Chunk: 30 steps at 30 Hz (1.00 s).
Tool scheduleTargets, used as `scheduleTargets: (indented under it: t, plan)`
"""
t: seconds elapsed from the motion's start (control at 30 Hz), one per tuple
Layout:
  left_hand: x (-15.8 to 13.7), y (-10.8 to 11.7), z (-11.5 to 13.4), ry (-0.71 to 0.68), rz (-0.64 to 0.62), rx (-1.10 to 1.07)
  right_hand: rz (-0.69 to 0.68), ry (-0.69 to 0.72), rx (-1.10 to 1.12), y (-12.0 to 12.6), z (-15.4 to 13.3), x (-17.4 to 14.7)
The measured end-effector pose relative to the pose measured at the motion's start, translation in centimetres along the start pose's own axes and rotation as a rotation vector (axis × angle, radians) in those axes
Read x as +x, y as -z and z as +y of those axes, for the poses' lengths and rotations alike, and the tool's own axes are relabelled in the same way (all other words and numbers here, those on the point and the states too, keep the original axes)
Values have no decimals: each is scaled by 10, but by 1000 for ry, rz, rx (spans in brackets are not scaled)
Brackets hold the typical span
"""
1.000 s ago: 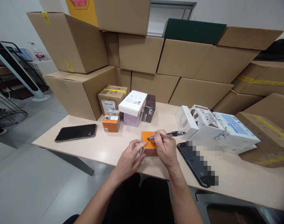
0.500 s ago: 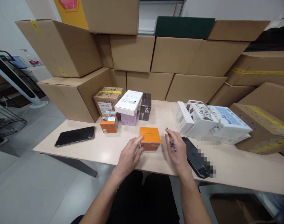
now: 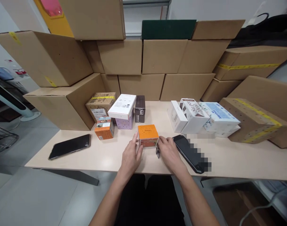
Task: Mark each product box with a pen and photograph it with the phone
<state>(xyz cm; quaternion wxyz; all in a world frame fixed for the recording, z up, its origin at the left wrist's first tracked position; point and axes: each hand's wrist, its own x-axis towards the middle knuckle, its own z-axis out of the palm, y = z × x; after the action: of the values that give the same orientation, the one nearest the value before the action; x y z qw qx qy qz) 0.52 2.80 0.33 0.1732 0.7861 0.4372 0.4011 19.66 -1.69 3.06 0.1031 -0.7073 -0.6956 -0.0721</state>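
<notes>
A small orange box with a picture on its front sits on the table between my two hands. My left hand is beside its left side, fingers stretched and thumb apart near the front left corner. My right hand is at the box's right side, its fingers curled around a slim, dark pen-like object. Only one end of that object shows below the fingers; its other end is hidden. Just right of this hand lies a black handheld device, partly blurred out.
Behind on the left stand another orange box, a white box on a purple one, and a dark box. A phone lies at the left. White boxes stand at the right, with stacked cartons behind.
My right hand has moved left and down to the orange box with the pen-like object. My left fingers have straightened off the box's top edge. The view has shifted right.
</notes>
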Motion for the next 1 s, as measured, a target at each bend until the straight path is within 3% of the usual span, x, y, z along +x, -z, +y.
scheduleTargets:
  t: [0.1, 0.2, 0.3, 0.43, 0.6, 0.77, 0.9, 1.0]
  plan:
    - [-5, 1, -3, 26, 73, -39, 169, -44, 49, 2, 23, -26]
    - [-7, 1, -4, -37, 181, -74, 294, -238, 13, 2, 57, -60]
    - [-7, 0, -2, -144, 239, -85, 203, -471, -33, -3, 87, -85]
    - [-7, 3, 1, -227, 257, -63, 115, -429, 120, -16, 103, -93]
    - [-10, 11, 6, -319, 140, -108, 341, -434, 206, -20, 85, -90]
    - [-8, 14, 12, -451, -22, -39, 511, -451, 343, 1, 43, -83]
    - [-6, 13, 12, -513, -91, -21, 605, -362, 414, 24, 4, -67]
    - [-6, 13, 11, -508, -73, -45, 646, -253, 442, 32, -20, -54]
